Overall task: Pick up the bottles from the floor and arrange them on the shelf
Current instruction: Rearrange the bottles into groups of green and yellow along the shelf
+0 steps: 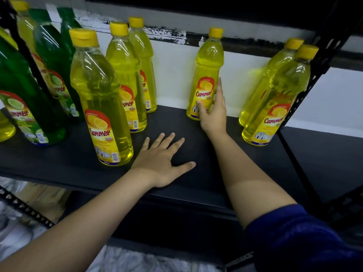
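Observation:
A yellow bottle (206,75) with a yellow cap stands upright at the back middle of the black shelf (59,163). My right hand (213,112) holds its lower part, thumb on the label and straight fingers along its right side. My left hand (161,160) lies flat on the shelf board, fingers spread, holding nothing, just right of a front yellow bottle (100,99). Two more yellow bottles (127,75) stand behind that one. A pair of yellow bottles (279,95) stands at the shelf's right end.
Green bottles (23,91) crowd the shelf's left end, behind a black upright post (25,54). A perforated black post (312,79) bounds the right end, with another dark shelf board (324,161) beyond it. Bare shelf surface lies between the middle bottle and each group.

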A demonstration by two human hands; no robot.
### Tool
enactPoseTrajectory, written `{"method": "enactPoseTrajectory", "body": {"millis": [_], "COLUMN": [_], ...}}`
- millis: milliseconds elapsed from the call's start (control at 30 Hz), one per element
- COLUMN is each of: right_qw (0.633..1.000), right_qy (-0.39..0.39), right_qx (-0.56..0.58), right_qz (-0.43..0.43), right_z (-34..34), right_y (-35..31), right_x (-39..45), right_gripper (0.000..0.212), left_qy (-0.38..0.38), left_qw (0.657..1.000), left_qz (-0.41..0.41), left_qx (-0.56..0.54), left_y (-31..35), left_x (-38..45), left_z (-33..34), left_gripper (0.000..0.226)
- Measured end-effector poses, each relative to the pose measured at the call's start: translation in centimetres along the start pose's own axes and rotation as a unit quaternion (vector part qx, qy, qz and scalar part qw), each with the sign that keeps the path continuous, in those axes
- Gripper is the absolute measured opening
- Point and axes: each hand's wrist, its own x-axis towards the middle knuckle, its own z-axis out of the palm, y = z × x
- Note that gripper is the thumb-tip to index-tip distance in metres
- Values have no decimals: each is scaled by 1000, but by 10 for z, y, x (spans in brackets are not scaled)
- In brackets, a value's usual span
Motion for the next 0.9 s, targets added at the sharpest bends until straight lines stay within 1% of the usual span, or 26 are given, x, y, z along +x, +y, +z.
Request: {"method": "enactPoseTrajectory", "body": {"millis": [133,233,300,400,533,600,667,767,900], "right_qw": [999,997,998,999,998,995,991,986,980], "right_qy": [-36,-45,-33,-19,29,61,99,147,178], "right_qx": [0,-13,-26,-33,-47,-69,-84,-77,-90], "right_qz": [26,58,51,19,-22,-36,-36,-25,-10], "right_z": [-8,-26,-46,-85,-135,-157,-173,-186,-190], "right_y": [-4,-17,-27,-45,-62,-63,-58,-46,-31], "right_x": [1,-3,-12,-32,-61,-70,-75,-78,-73], "right_gripper": [89,82,76,74,72,73,74,79,88], "left_qy": [15,62,97,146,216,234,241,242,246], "left_qw": [1000,997,991,976,953,942,933,926,917], "left_qz": [4,0,0,25,89,113,129,148,157], "left_qx": [-16,-48,-90,-162,-192,-213,-233,-250,-273], "left_y": [-1,1,5,17,41,55,69,92,118], "left_x": [1,7,10,12,14,18,27,43,69], "left_z": [0,-1,-3,-7,-16,-21,-26,-35,-43], "left_gripper": [90,83,79,75,70,67,65,66,64]}}
